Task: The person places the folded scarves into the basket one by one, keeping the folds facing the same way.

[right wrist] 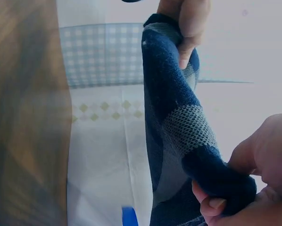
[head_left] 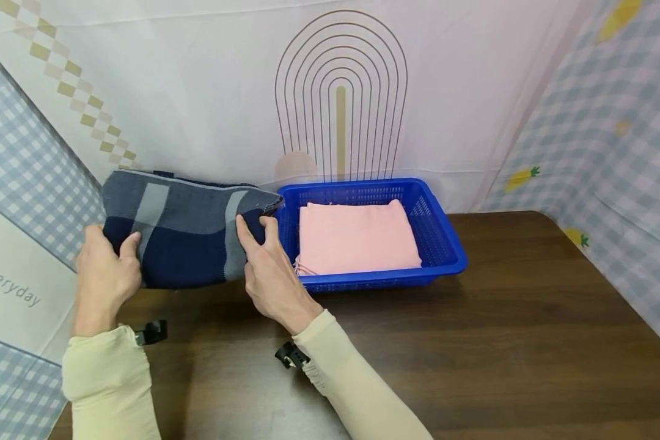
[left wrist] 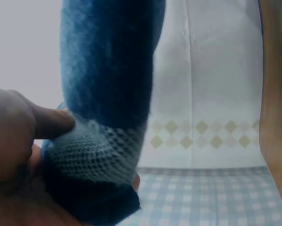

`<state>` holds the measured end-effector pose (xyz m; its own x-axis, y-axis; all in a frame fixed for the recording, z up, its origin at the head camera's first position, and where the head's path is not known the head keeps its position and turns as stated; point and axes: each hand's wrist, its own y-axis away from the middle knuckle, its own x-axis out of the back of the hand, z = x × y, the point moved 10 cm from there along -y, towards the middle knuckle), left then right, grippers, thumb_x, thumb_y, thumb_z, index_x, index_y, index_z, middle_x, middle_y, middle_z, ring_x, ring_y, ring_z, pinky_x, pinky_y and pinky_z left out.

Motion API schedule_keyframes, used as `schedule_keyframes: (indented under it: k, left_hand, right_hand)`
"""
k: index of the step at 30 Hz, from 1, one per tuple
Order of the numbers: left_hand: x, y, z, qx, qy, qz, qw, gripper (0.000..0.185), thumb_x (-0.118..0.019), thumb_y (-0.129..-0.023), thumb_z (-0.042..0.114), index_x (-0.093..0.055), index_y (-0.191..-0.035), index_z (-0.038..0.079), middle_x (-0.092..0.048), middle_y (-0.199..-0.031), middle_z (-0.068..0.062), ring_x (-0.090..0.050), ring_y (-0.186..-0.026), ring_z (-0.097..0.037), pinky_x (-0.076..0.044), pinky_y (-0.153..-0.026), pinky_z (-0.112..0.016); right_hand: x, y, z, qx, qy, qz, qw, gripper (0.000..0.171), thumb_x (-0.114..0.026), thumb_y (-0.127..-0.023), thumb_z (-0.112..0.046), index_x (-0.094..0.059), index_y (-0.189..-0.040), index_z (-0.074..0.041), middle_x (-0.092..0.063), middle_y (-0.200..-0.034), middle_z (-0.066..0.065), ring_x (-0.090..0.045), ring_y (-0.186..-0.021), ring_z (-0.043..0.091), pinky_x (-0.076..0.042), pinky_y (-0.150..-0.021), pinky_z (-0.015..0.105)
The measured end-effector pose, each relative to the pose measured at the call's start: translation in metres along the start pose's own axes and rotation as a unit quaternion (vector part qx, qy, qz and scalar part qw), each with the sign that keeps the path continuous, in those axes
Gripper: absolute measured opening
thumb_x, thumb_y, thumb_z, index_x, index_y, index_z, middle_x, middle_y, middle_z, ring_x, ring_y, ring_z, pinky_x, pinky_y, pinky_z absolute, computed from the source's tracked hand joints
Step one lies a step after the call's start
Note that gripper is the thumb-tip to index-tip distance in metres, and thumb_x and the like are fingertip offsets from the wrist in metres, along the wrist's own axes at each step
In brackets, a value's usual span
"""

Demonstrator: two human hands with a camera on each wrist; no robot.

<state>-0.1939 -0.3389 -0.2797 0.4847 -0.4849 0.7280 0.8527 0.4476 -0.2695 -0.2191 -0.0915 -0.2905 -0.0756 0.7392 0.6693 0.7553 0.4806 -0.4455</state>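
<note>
A folded navy-and-grey plaid scarf [head_left: 192,244] is held up in the air over the left part of the table. My left hand [head_left: 107,272] grips its left end, the thumb lying on the near face. At the right end my right hand [head_left: 275,275] pinches the folded layers, index finger along the front. The right wrist view shows the scarf [right wrist: 188,127] edge-on, stretched between both hands, its fold wrapped by the right fingers. In the left wrist view the thumb presses the light woven stripe of the scarf [left wrist: 98,146].
A blue plastic basket [head_left: 445,267] with perforated walls stands at the back of the wooden table [head_left: 473,360], right beside the scarf's right end. Inside it lies a folded pink cloth [head_left: 357,238] with fringe at one corner. Printed fabric [head_left: 209,91] hangs behind and at both sides.
</note>
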Motion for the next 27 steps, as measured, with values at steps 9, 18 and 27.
schedule_keyframes:
  k: [9, 18, 27]
  left_hand:
    - [-0.018, 0.004, 0.024, -0.013, 0.034, 0.028, 0.999, 0.052, -0.046, -0.107, 0.031, -0.039, -0.136, -0.011, -0.052, -0.129, -0.04, -0.047, -0.126, -0.057, -0.034, -0.105, -0.063]
    - [-0.039, 0.011, 0.059, -0.054, 0.076, 0.023, 0.9954, 0.049, -0.045, -0.108, 0.031, -0.038, -0.137, -0.007, -0.054, -0.125, -0.039, -0.052, -0.119, -0.056, -0.039, -0.098, -0.063]
    - [-0.059, 0.018, 0.09, -0.086, 0.115, 0.034, 0.989, 0.044, -0.048, -0.107, 0.028, -0.042, -0.133, -0.007, -0.057, -0.126, -0.035, -0.053, -0.124, -0.051, -0.039, -0.104, -0.06]
  right_hand:
    - [0.027, 0.001, 0.014, 0.012, -0.003, 0.023, 1.0, 0.069, -0.046, -0.097, 0.011, -0.029, -0.161, -0.008, -0.021, -0.159, 0.027, -0.055, -0.128, 0.033, -0.051, -0.1, 0.035]
    - [0.051, 0.006, 0.037, 0.003, -0.004, 0.015, 1.0, 0.069, -0.045, -0.098, 0.011, -0.029, -0.161, -0.01, -0.019, -0.159, 0.026, -0.057, -0.122, 0.035, -0.051, -0.081, 0.034]
    - [0.074, 0.016, 0.056, 0.004, 0.015, 0.031, 0.999, 0.068, -0.045, -0.097, 0.011, -0.032, -0.16, -0.009, -0.022, -0.157, 0.026, -0.053, -0.126, 0.038, -0.049, -0.084, 0.037]
